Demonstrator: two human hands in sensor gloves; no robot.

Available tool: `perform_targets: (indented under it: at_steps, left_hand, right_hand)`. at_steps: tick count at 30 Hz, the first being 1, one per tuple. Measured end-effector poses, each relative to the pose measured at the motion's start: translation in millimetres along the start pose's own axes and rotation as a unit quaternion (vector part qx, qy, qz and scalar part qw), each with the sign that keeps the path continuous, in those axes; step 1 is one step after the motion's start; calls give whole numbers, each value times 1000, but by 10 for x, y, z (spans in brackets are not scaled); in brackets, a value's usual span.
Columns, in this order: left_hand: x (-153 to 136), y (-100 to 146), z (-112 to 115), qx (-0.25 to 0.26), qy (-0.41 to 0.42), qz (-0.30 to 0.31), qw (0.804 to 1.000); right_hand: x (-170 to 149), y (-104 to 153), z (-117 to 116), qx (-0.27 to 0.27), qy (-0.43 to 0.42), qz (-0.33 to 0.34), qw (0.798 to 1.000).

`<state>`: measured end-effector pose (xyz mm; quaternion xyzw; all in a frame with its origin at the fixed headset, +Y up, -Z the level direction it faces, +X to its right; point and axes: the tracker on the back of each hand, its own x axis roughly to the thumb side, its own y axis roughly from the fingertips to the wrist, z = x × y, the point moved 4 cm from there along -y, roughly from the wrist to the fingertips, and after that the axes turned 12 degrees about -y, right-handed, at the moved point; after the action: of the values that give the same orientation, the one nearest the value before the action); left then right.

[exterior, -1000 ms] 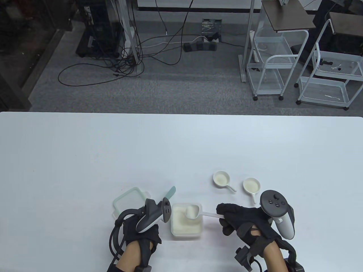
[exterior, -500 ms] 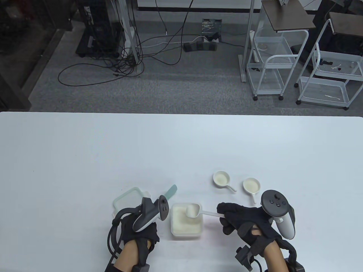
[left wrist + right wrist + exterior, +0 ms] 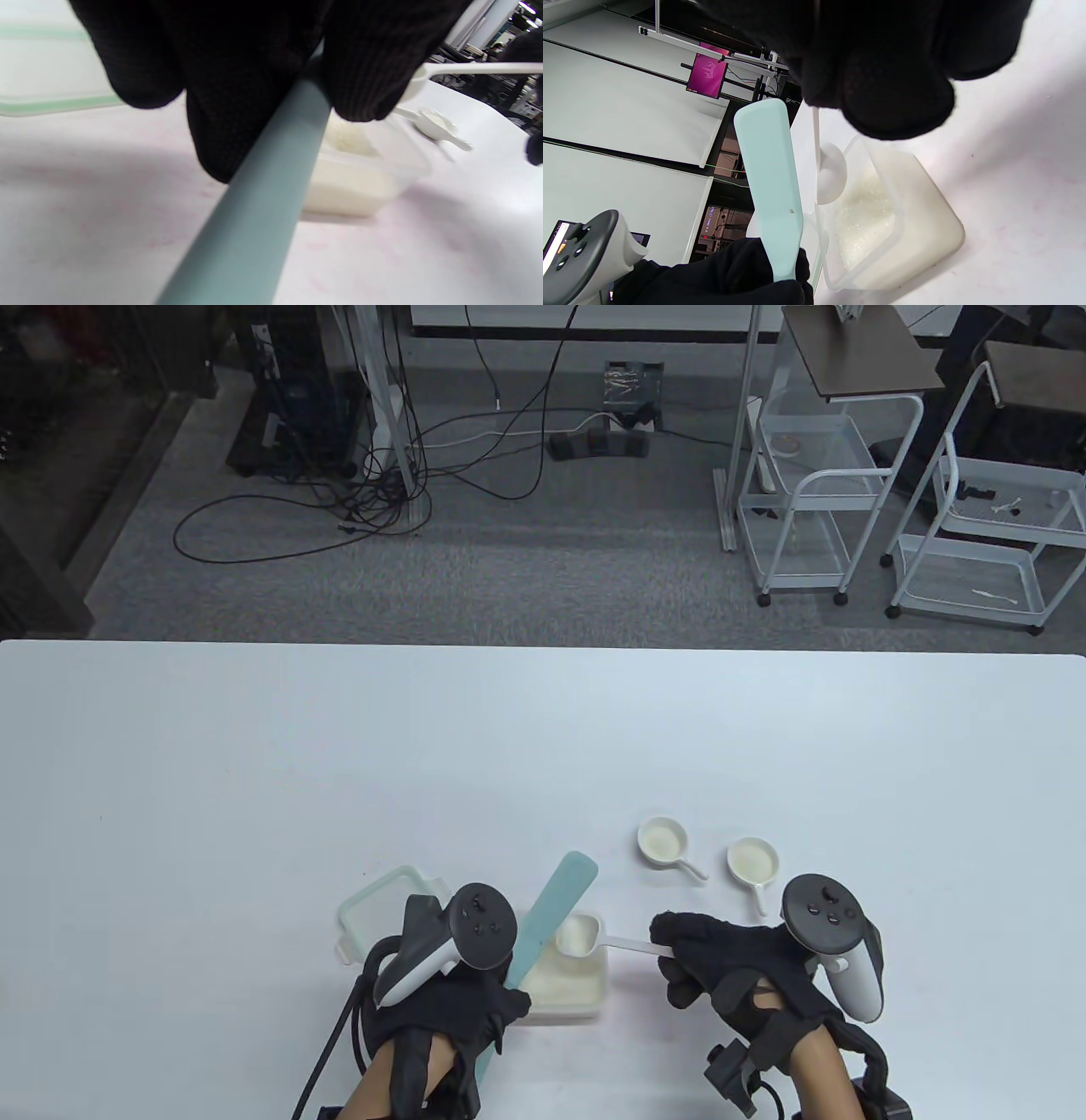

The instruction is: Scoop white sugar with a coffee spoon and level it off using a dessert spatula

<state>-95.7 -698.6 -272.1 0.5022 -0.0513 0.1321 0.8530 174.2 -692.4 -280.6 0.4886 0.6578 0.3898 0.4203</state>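
A clear square tub of white sugar stands near the table's front edge. My right hand pinches the thin handle of a white coffee spoon, whose heaped bowl hangs over the tub's far right corner. My left hand grips a pale teal dessert spatula; its blade slants up and right, just left of the spoon bowl. In the right wrist view the spatula stands beside the spoon above the tub. In the left wrist view the spatula's handle runs under my curled fingers.
The tub's lid, clear with a green rim, lies left of the tub behind my left hand. Two small white handled dishes with pale contents stand behind and to the right of the spoon. Carts and cables are on the floor beyond the table.
My left hand has turned and moved right toward the tub, swinging the spatula blade forward over the tub beside the spoon. The right hand and spoon have stayed put.
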Motion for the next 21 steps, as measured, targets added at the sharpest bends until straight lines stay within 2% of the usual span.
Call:
perform_targets:
  at_steps: [7, 21]
  left_hand:
    - [149, 36, 39, -13, -3, 26, 1000]
    - [175, -1, 129, -38, -24, 23, 999]
  right_hand:
    - [-2, 0, 7, 1, -2, -1, 1000]
    - [-11, -8, -8, 13, -4, -1, 1000]
